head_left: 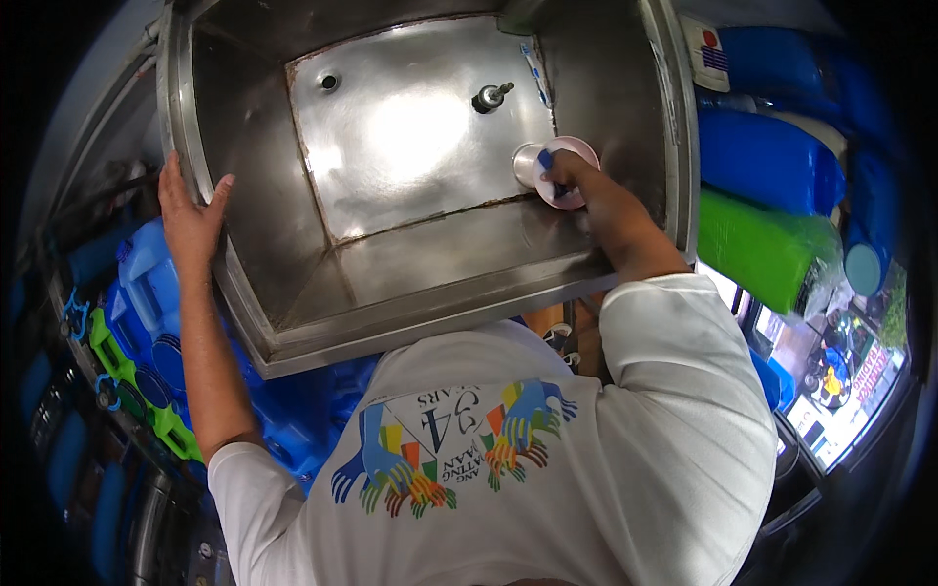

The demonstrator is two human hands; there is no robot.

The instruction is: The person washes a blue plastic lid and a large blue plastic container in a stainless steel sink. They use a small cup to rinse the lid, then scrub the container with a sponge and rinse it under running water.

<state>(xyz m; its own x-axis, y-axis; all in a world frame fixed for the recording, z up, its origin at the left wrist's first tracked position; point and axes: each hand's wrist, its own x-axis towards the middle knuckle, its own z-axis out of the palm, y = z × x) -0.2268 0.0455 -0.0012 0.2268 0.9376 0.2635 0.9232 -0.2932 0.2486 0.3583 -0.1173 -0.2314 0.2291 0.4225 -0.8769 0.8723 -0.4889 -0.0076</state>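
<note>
A deep stainless steel sink (391,186) with rust-brown seams is in front of me. Flat along its left rim lies my left hand (191,220), fingers stretched and thumb apart, holding nothing. My right hand (583,184) reaches into the right side of the basin. Its fingers are closed on a small dark-blue thing (544,159) whose kind I cannot make out, at the mouth of a pale pink cup (580,146). The cup is tilted, and the hand partly hides it. Beyond it, a slim blue-and-white toothbrush (535,73) lies against the basin's right seam.
A metal fitting (491,96) stands up from the basin floor, right of a round drain hole (329,82). Blue containers (767,161) and a green one (752,249) stack at right. More blue jugs (151,278) crowd the left. A bright doorway (831,381) shows at lower right.
</note>
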